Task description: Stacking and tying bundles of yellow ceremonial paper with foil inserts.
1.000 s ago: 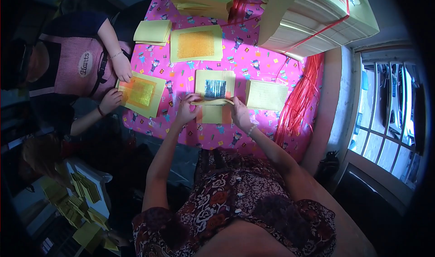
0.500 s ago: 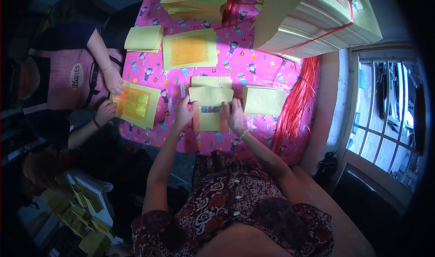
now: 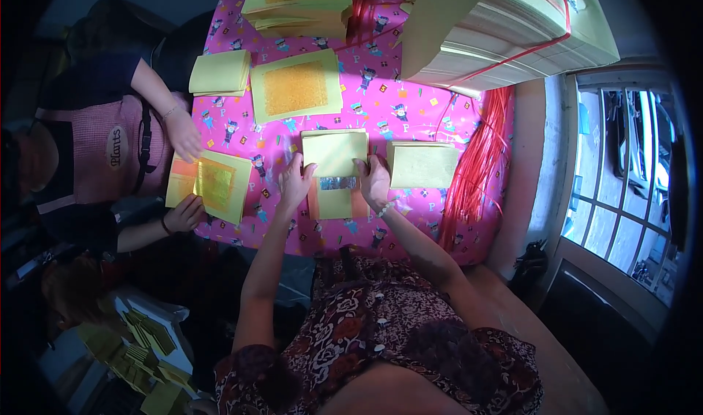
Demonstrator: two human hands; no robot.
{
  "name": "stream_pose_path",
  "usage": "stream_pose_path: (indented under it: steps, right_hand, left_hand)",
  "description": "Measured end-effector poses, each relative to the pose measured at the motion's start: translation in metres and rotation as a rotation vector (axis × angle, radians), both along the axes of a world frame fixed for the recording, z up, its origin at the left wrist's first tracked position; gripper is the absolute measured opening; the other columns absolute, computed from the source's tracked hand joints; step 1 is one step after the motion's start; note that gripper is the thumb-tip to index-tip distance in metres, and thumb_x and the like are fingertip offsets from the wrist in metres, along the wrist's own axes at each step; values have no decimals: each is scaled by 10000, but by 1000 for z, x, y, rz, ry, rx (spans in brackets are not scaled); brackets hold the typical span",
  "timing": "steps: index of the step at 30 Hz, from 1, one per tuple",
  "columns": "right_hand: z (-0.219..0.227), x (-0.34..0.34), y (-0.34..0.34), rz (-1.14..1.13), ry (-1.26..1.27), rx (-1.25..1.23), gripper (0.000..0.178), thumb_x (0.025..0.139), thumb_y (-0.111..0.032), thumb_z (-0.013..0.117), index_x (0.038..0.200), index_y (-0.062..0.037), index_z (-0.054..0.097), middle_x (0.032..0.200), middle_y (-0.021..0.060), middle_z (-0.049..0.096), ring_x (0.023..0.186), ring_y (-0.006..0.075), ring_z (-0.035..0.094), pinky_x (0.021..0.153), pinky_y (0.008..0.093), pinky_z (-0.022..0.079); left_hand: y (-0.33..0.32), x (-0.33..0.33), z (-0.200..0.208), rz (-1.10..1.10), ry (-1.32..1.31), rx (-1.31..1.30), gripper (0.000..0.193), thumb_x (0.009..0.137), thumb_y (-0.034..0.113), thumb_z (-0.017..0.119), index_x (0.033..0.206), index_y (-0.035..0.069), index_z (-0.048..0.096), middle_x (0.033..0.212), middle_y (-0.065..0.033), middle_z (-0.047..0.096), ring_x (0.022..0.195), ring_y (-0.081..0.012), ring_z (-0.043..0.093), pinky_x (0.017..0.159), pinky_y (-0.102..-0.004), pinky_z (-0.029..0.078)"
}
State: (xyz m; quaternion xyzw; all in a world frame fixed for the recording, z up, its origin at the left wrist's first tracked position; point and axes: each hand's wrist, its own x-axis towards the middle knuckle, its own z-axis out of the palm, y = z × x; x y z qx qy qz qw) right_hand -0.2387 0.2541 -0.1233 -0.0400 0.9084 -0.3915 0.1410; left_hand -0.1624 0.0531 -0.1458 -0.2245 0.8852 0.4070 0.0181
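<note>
A yellow paper sheet (image 3: 335, 205) lies before me with its far part folded over toward me. A silver patch and orange margins show below the folded flap (image 3: 335, 153). My left hand (image 3: 296, 178) pinches the flap's left edge between thumb and fingers. At the right edge, my right hand (image 3: 374, 181) grips the same paper, wearing a pale bead bracelet. Just right of that hand sits a stack of folded yellow paper (image 3: 423, 167).
A co-worker's hands (image 3: 184, 214) handle a gold-patched yellow sheet (image 3: 220, 192) at left. Beyond lie an orange-patched sheet (image 3: 296, 86), folded papers (image 3: 218, 73) and a taller pile (image 3: 296, 23). Red plastic strands (image 3: 480, 173) and a tied paper bundle (image 3: 505, 38) occupy the right side.
The raised flap has come down flat over the sheet, with my hands still at its sides. The co-worker's nearer hand has shifted right along the gold-patched sheet. The whole view has shifted slightly.
</note>
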Motion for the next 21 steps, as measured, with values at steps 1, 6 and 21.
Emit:
stream_pose_path:
  steps: [1, 6, 21]
  right_hand:
    - [0, 0, 0, -11, -23, 0, 316, 935, -275, 597, 833, 14, 521, 696, 211, 555, 645, 400, 548, 607, 483, 414]
    - [6, 0, -4, -10, -24, 39, 272, 942, -247, 579, 914, 17, 521, 802, 251, 577, 721, 435, 569, 642, 509, 433]
    - [41, -6, -1, 42, 102, -214, 174, 926, -165, 597, 908, 3, 559, 842, 170, 531, 775, 332, 523, 686, 433, 412]
  left_hand:
    - [1, -2, 1, -28, 17, -32, 318, 885, 310, 641, 942, 43, 478, 778, -168, 621, 704, -380, 612, 594, -474, 434]
    - [4, -1, -2, -82, 100, -154, 303, 911, 287, 602, 947, 21, 461, 777, -209, 606, 737, -415, 604, 621, -502, 437]
    - [8, -1, 25, 179, 317, 349, 241, 917, 144, 618, 1074, -8, 516, 916, -183, 675, 860, -298, 683, 709, -380, 515]
